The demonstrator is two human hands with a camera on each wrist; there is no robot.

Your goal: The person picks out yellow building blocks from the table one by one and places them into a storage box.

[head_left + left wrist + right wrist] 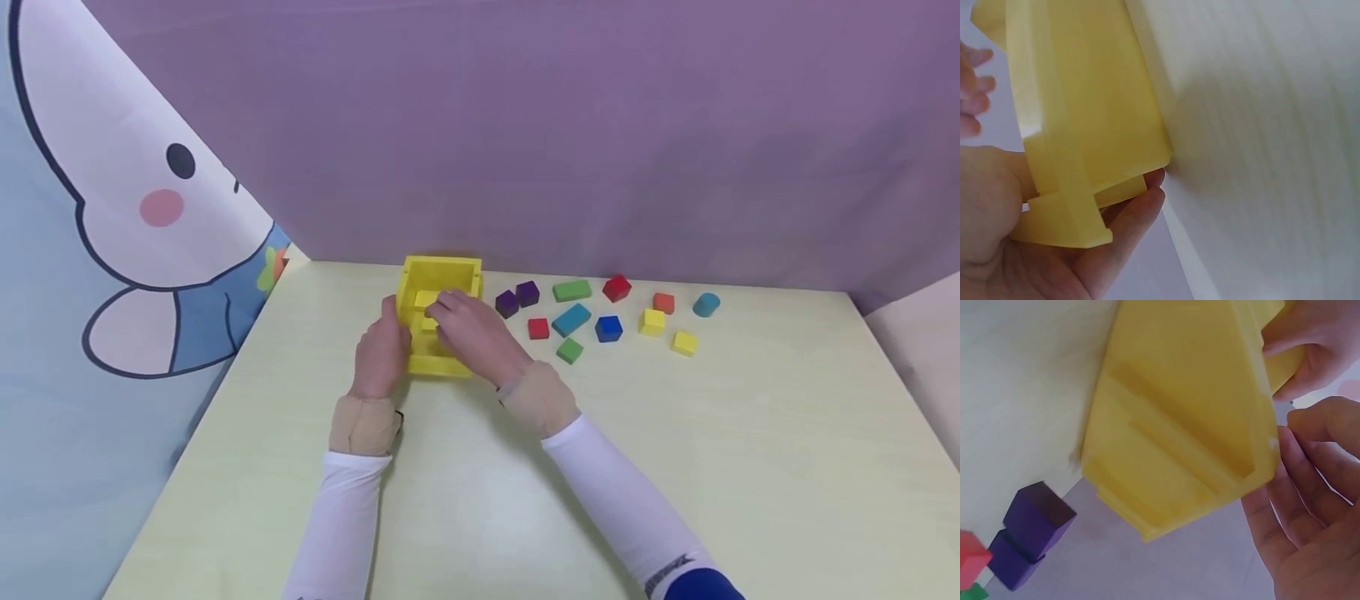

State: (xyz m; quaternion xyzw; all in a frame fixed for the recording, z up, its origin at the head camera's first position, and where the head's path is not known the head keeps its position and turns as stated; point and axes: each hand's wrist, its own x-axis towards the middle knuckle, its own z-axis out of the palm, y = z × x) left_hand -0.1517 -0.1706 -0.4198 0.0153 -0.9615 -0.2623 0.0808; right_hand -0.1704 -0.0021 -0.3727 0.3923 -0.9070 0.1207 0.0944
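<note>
A yellow plastic box (442,367) stands on the table, left of the scattered blocks. My left hand (378,358) grips its left side; in the left wrist view, the thumb and fingers curl round a projecting yellow part (1063,222) of the box. My right hand (476,333) is over the box's right rim, with its fingertips above the inside. In the right wrist view, the right hand's fingers (1310,487) are loosely bent beside the rim, and no object shows between them. Brighter yellow shapes (426,298) show inside the box, partly hidden by the right hand.
Right of the box lie purple cubes (527,293), green blocks (572,290), blue blocks (609,328), red blocks (617,288), yellow blocks (652,322) and a blue cylinder (707,305). A purple cloth wall (525,150) rises behind the table (750,467).
</note>
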